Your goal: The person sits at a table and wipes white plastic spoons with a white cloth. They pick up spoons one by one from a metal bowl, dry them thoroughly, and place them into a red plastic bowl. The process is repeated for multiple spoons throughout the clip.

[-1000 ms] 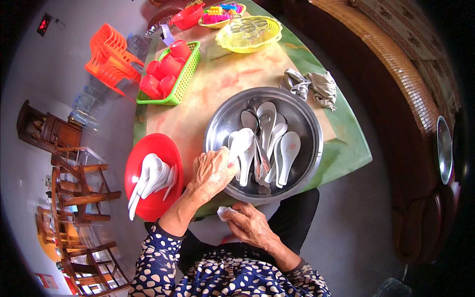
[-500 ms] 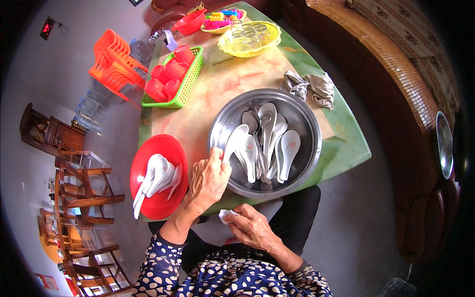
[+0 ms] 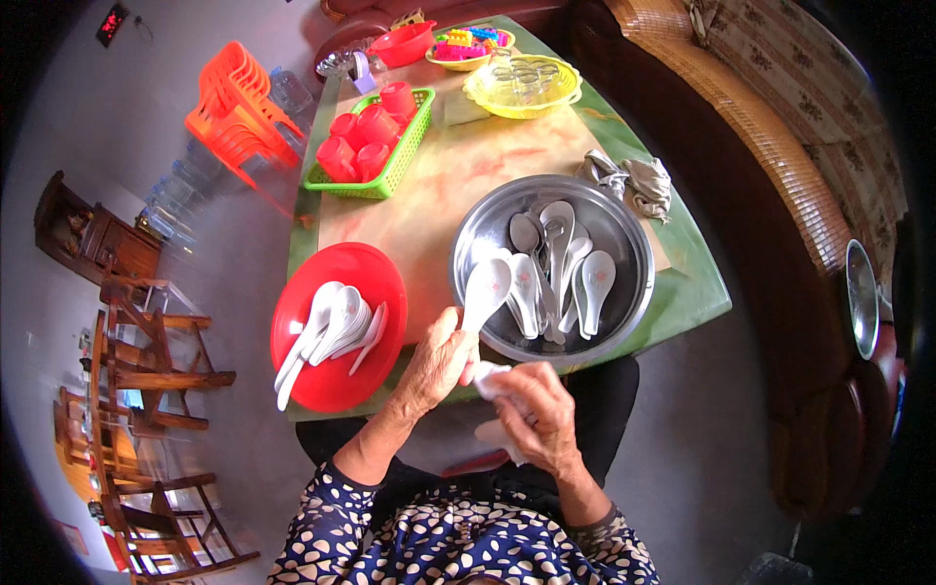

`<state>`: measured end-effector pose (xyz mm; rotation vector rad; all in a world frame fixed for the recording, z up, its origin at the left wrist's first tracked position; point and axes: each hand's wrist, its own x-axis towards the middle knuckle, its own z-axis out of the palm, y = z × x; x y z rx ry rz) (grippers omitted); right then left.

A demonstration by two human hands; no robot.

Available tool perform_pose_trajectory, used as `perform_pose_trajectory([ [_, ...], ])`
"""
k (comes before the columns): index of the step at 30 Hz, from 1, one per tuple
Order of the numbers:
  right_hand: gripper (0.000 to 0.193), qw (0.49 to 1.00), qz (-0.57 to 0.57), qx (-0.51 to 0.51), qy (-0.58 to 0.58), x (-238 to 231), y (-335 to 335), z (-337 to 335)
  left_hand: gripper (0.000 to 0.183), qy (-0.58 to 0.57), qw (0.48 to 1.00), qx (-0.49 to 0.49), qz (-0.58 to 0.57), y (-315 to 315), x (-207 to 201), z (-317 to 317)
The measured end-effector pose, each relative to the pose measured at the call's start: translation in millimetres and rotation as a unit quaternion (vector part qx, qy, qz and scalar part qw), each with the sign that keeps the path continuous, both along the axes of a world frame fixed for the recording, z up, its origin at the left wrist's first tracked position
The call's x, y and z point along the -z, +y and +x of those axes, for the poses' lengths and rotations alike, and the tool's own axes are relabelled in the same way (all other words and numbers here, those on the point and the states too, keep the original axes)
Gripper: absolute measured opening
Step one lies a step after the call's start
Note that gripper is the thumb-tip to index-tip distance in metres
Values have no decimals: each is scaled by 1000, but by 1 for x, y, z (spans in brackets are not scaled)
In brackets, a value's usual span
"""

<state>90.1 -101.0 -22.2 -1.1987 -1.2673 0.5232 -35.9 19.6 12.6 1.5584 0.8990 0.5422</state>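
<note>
My left hand grips a white soup spoon by its handle, bowl upward, just at the near-left rim of the steel basin. Closed on a crumpled white cloth, my right hand is close beside the left one at the table's near edge; part of the cloth hangs below its fingers. Inside the basin lie several white soup spoons with floral marks and some metal spoons. To the left, a red bowl holds a nested stack of white spoons, some handles reaching over its rim.
Farther back on the table stand a green basket of red cups, a yellow basket with glasses, toy blocks and a red basin. Grey rags lie right of the steel basin. Orange chairs are stacked left.
My left hand has drawn the spoon nearer to me, its bowl now turned up. The right hand has risen with the cloth to meet it. The whole view has shifted slightly.
</note>
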Motion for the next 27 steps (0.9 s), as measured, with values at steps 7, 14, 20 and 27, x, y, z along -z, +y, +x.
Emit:
perform_pose_trajectory([
  [7,33,989,55,129,-49,-16,24,-6,24,6,998,-42,-51,-34,-11,-21],
  [14,28,977,53,53,-201,-9,29,-33,32,9,998,-56,-20,-51,-5,-44],
  [20,26,946,27,130,-295,-19,38,-39,33,18,994,-53,-94,-58,-3,-52],
  [27,25,927,43,255,-272,-9,50,-46,34,4,993,-92,-70,-68,10,-46],
])
